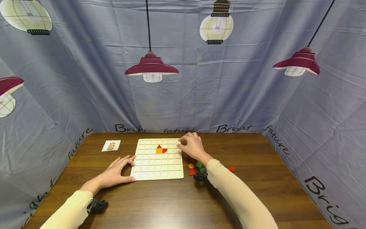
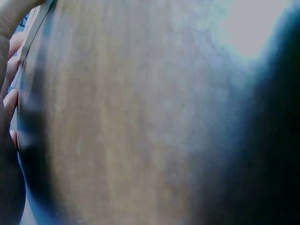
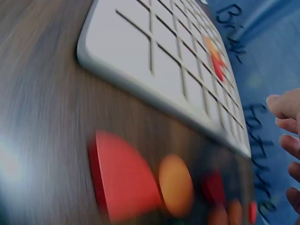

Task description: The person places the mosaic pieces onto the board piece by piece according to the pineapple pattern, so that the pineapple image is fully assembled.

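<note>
Left hand [image 1: 117,173] flat near left, fingers spread and straight, forearm angled in from near-left corner. Right hand [image 1: 192,147] reached farther out, right of centre, fingers loosely curled downward; can't tell if pinching anything. Both arms in cream sleeves.

— What lettering can be read, and on what is it printed?
— "Bright" and "future" are printed in black script on the blue curtain [image 1: 243,95], along its lower edge behind the table; parts of the words are cut off by folds. "Brig" is seen on the right-hand panel, and the same script is repeated on the left.
— Anything on the small card [image 1: 111,145]?
— Only a coloured figure is shown; no legible text.
</note>
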### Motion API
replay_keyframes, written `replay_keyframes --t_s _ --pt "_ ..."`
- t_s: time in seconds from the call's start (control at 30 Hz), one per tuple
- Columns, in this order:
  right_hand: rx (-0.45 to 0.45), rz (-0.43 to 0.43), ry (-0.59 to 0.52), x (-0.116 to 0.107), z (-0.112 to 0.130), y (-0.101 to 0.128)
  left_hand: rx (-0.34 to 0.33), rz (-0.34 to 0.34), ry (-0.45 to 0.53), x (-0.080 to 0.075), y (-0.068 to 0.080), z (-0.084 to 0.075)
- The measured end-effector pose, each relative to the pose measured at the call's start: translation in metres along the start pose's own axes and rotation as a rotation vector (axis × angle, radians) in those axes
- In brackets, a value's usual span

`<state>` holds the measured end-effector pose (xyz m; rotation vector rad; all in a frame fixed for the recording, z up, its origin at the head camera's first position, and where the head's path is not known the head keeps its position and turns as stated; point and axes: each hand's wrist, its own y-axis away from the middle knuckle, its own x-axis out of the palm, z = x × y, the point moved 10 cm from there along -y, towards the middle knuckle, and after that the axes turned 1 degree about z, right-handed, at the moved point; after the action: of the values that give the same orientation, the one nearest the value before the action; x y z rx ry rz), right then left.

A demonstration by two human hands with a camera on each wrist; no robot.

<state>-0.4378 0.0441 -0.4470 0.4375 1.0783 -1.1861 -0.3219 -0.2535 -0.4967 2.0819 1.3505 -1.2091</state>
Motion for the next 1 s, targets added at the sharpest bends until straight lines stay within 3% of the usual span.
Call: replay_keyframes --t_s 0.3,0.5,0.7,1.0 --pt "0.041 -0.032 0.043 -0.062 -0.065 0.041 0.027 -0.026 -0.015 -0.003 0.001 -0.004" --pt "0.058 -0.051 0.04 -0.092 -0.104 0.077 0.024 -0.022 -0.013 -0.003 0.0 -0.003" --pt "0.053 -0.02 0.045 -0.103 -0.131 0.111 0.009 -0.011 -0.011 -0.001 0.001 0.0" --pt "0.042 0.082 0.074 -0.102 -0.158 0.154 0.022 -0.02 -0.02 -0.002 0.0 -0.002"
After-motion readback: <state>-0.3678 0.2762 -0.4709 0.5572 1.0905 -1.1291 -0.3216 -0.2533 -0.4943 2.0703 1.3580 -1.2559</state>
